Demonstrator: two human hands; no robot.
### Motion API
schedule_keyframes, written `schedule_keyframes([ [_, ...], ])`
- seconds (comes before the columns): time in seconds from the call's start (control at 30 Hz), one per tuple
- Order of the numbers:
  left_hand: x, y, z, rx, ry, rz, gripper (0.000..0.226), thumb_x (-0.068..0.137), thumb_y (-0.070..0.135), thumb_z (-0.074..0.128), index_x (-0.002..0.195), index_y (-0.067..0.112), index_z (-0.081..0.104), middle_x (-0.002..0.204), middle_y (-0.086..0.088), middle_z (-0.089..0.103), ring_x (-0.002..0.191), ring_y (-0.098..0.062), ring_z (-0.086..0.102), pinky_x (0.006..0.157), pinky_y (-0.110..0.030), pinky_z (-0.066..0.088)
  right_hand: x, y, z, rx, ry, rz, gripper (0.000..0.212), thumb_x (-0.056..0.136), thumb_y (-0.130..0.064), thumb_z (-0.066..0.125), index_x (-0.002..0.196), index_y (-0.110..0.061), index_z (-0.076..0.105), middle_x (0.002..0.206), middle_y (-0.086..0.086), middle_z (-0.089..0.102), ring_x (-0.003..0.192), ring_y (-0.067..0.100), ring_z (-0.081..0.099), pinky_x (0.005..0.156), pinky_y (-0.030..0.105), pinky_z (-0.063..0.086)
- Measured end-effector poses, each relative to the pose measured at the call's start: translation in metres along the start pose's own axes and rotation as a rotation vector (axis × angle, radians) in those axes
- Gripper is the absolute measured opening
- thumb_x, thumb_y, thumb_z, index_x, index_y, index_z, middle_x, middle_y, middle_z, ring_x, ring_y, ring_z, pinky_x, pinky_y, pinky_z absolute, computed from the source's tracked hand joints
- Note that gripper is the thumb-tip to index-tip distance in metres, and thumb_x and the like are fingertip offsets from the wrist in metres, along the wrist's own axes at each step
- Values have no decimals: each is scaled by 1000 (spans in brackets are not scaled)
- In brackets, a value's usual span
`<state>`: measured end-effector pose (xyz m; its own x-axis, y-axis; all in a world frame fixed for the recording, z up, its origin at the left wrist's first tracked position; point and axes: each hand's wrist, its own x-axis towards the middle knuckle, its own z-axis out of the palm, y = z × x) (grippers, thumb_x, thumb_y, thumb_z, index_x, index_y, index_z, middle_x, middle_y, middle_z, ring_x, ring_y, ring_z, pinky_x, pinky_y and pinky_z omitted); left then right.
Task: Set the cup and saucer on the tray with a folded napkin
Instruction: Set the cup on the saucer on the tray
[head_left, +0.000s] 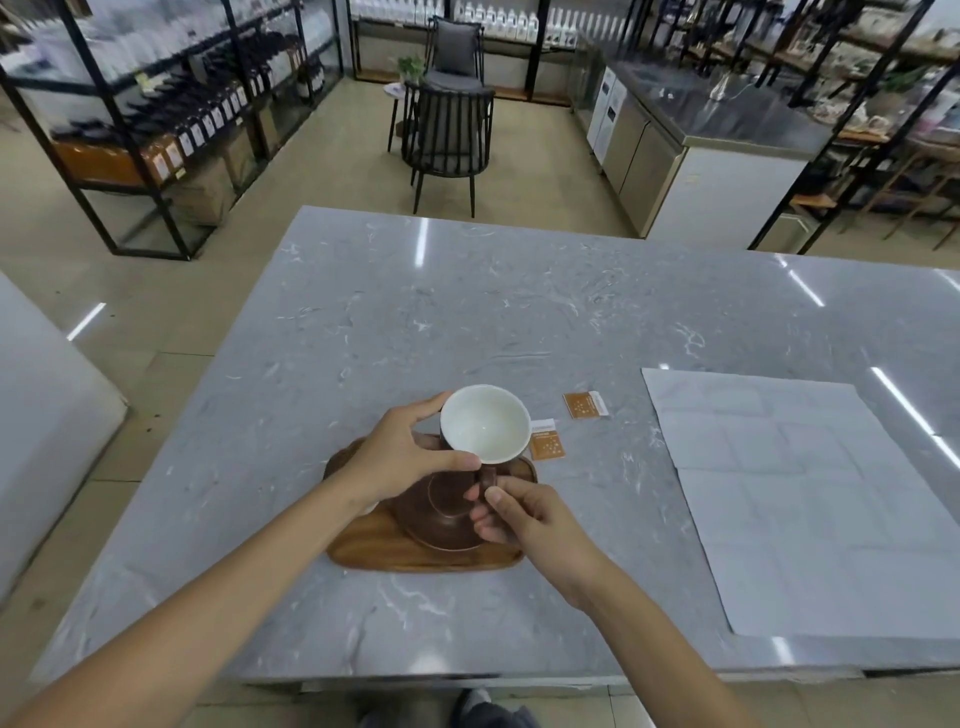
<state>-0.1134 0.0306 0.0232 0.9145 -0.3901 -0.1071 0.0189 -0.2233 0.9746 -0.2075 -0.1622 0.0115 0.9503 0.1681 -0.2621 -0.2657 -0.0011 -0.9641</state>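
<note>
A glossy grey marble-look countertop (415, 322) mirrors ceiling lights. On it rests a smooth, satin-finished wooden tray (415, 558) holding a matt brown ceramic saucer (441, 525). The cup (485, 423) has a glossy white glazed interior. A creased, matt white paper sheet (800, 499) lies nearby.

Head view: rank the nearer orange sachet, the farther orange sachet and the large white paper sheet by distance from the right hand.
From the right hand:
1. Nearer orange sachet, just beyond the tray's far right corner.
2. Farther orange sachet, farther back and right.
3. White paper sheet, far right on the table.
</note>
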Motion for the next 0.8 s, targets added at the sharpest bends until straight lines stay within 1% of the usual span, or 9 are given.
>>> schedule_keyframes([
  [0.03,-4,-4,-1,9,-1,-8,90,62,25,97,141,37,55,126,22,70,101,-5,74,94,-22,55,-2,3,3,-6,-5,7,27,108,-17,49,105,-12,75,84,-1,72,85,9,69,84,24,58],
  [0.1,-13,-12,-3,33,-7,-14,86,63,29,96,137,45,57,119,23,73,99,-4,74,89,-21,54,-6,8,9,-14,-15,21,27,109,-16,48,107,-8,74,86,3,70,85,9,68,83,23,58],
  [0.23,-26,-25,-6,60,6,-25,82,62,33,95,132,52,58,114,26,73,96,3,72,76,-7,51,-11,18,20,-37,-26,40,27,109,-14,47,109,-4,72,89,8,68,85,10,68,84,24,58],
  [0.37,-32,-35,-6,74,20,-23,85,59,33,96,134,48,58,115,32,70,97,6,71,80,-8,53,-13,26,26,-34,-24,71,27,108,-14,48,111,-5,73,91,9,70,87,11,69,87,26,60],
  [0.47,-33,-42,-7,83,19,-22,88,59,33,95,137,43,58,117,30,70,99,4,71,86,-12,54,-14,29,28,-32,-24,87,27,108,-14,48,112,-6,74,92,8,71,89,11,70,89,27,60],
  [0.57,-35,-46,-7,92,4,-28,86,61,31,95,137,45,57,119,28,70,100,3,71,88,-13,54,-15,33,29,-19,-25,103,26,108,-14,49,110,-9,74,92,7,72,89,10,71,89,26,60],
  [0.63,-37,-47,-7,95,-2,-23,83,62,29,95,135,46,58,120,26,70,101,3,70,88,-13,54,-16,35,31,-14,-27,106,26,108,-14,49,110,-10,74,92,7,71,89,9,71,88,24,59],
  [0.73,-40,-49,-6,84,8,-17,83,61,30,95,134,47,58,120,28,69,100,4,70,81,-9,52,-17,36,31,-11,-30,105,26,108,-13,49,112,-7,73,94,9,70,89,8,70,88,22,58],
  [0.8,-40,-49,-5,81,12,-14,84,61,33,95,135,48,57,121,30,68,101,4,69,82,-10,53,-17,36,31,0,-31,113,26,108,-14,49,114,-5,72,95,10,70,90,9,70,87,22,59],
])
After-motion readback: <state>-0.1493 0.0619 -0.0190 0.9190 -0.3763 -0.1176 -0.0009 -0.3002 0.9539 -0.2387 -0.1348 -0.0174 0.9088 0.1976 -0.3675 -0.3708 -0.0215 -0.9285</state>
